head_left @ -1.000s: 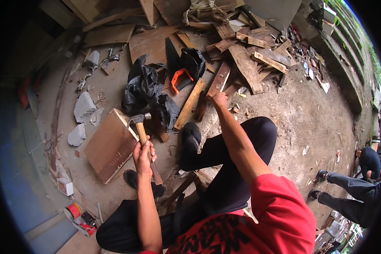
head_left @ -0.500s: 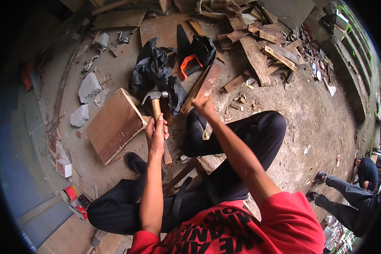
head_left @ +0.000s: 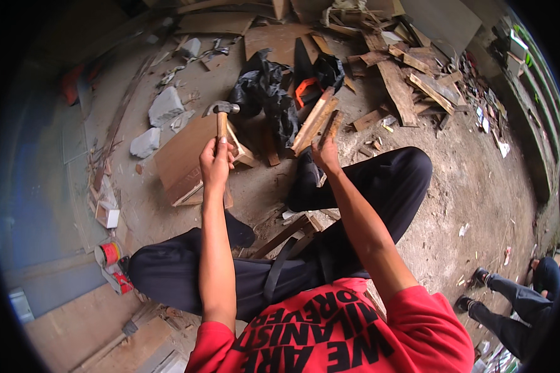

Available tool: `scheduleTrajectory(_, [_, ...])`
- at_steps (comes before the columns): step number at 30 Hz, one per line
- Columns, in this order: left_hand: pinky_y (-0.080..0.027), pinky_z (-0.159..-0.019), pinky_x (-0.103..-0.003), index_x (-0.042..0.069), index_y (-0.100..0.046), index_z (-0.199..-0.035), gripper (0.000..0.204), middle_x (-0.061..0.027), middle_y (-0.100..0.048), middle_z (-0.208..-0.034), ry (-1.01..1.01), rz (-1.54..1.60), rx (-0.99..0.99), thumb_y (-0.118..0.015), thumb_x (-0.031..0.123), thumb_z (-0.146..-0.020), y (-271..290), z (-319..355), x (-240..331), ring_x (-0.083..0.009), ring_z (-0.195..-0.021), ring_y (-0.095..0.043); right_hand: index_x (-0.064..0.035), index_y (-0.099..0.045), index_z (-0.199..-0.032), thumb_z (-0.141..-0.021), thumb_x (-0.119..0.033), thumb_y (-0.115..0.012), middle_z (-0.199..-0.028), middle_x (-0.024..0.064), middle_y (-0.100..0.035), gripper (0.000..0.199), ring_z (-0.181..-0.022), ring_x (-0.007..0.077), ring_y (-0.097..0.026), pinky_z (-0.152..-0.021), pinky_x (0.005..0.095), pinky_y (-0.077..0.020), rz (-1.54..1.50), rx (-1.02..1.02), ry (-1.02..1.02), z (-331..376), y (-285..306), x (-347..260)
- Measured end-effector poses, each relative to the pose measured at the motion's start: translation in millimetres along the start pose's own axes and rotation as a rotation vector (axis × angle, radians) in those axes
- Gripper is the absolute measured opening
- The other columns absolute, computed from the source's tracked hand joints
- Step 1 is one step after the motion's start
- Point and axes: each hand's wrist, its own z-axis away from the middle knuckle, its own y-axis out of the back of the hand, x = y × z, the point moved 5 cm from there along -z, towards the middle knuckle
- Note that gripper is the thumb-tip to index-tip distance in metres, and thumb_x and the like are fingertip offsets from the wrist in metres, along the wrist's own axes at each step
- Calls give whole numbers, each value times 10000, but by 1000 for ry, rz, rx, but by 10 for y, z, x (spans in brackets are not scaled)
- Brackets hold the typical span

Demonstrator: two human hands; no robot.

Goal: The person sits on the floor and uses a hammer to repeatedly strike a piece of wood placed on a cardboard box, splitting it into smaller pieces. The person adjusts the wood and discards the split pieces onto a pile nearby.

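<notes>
Here the left hand (head_left: 215,163) clamps a wooden-handled steel claw hammer (head_left: 221,118) raised. The right hand (head_left: 325,155) pinches a narrow brown wood strip (head_left: 330,127); I judge steady aim comes next

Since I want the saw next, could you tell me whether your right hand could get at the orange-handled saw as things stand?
Probably yes: the right hand holds a wooden strip, and the saw lies just beyond it, uncovered.

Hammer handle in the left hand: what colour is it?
Light brown wood, under a grey metal head; the hammer shows only in the head view, gripped by the left hand.
</notes>
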Motion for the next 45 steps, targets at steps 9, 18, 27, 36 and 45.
scheduleTrajectory(9, [-402,-363,-288,43,-543,-891,324,-19,-533,-634,239,-213,190,-674,328,-974,738,13,-624,-113,-422,-496,41,-681,-954,-889,-352,-714,-914,282,-710,399,-941,441,-696,-819,496,-548,136,-273,37,275,-92,-192])
scheduleTrajectory(18, [-538,-476,-380,-19,-590,-889,312,-150,-675,-668,138,-567,227,-714,267,-887,539,-807,-829,-250,-486,-663,24,-687,-918,-900,-321,-693,-846,267,-705,346,-869,426,-704,-770,479,-554,161,-299,170,447,228,-450])
scheduleTrajectory(27, [-467,-987,-496,58,-697,-1060,324,-207,-595,-1247,-73,-996,281,-751,276,-827,477,-788,-900,-396,-1168,-571,28,-733,-955,-890,-347,-695,-910,286,-714,383,-964,438,-698,-882,480,-541,47,-158,-18,58,370,-371])
scheduleTrajectory(36, [-526,-818,-334,45,-664,-1180,281,-74,-689,-1091,-107,-284,-145,-671,232,-971,-628,-512,-435,-183,-974,-654,18,-745,-992,-837,-418,-748,-847,189,-738,463,-819,318,-717,-794,410,-552,-109,560,-544,-1722,1915,1602])
scheduleTrajectory(45, [-522,-774,-282,69,-636,-1230,264,-35,-691,-1033,363,149,-426,-591,236,-1031,-1168,39,-620,-117,-919,-647,12,-624,-1205,-816,-372,-849,-1084,196,-657,592,-954,301,-638,-940,553,-500,-1136,885,-999,-1433,2006,2711])
